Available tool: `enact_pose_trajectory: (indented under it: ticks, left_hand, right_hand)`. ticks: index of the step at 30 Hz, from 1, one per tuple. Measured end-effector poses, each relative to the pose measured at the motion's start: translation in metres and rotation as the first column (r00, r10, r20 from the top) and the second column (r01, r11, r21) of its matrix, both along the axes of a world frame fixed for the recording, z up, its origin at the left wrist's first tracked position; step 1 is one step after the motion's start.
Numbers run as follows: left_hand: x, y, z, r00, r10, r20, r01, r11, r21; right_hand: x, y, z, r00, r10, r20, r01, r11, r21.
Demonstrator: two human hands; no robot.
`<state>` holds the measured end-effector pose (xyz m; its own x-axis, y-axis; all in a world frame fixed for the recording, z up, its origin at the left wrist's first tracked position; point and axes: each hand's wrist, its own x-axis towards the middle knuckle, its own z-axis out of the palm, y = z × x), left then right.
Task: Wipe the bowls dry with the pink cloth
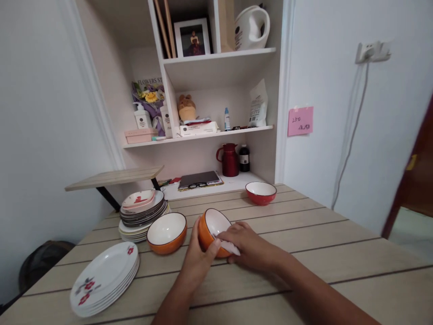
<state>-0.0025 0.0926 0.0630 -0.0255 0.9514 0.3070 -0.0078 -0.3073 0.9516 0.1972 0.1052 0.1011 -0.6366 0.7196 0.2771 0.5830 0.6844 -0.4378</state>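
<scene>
Glossy rnd bowl (212, 225), wht wipe (230, 247)

The right hand (248, 243) hides some of the white cloth (230, 248). The bottom edge cuts both arms (177, 291). The white bag's (259, 104) words are too tiny to read

- Soft, fairly bright room light; the pale wall (321, 81) is lit almost evenly;
- the cord (354, 124) throws a faint shadow leftward (so some light comes from its right);
- soft shade lies under the right forearm (304, 280) on the surface (358, 257);
- the shelf compartments (216, 74) sit dimmer;
- wide-angle distortion tilts and stretches the edges; small lettering blurs
</scene>
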Motion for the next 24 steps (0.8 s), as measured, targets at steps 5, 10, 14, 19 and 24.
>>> enact_pose_trajectory:
  ticks: [5,10,14,19,24]
  left_hand:
    - [-0.001,0.0,0.0,1.0,0.021,0.013,-0.02,0.995,-0.099]
    - [-0.001,0.0,0.0,0.999,0.008,0.034,-0.005,0.997,-0.079]
    - [0.001,-0.003,0.002,0.999,0.001,0.042,0.001,0.999,-0.052]
    - [0.003,-0.005,0.005,0.999,-0.02,0.051,0.022,0.999,-0.046]
    - [0.002,-0.002,0.0,0.999,0.033,-0.021,-0.035,0.995,-0.089]
  right_hand:
    - [-0.003,-0.002,-0.004,0.995,-0.01,-0.094,0.001,0.995,-0.096]
    - [-0.004,-0.007,0.001,0.976,0.038,-0.213,-0.093,0.962,-0.257]
    - [-0.001,-0.002,0.005,0.97,0.127,-0.205,-0.175,0.956,-0.236]
    - [0.005,0.0,0.006,0.994,0.108,0.026,-0.104,0.988,-0.111]
    - [0.002,-0.002,0.004,0.996,0.086,-0.015,-0.086,0.996,-0.032]
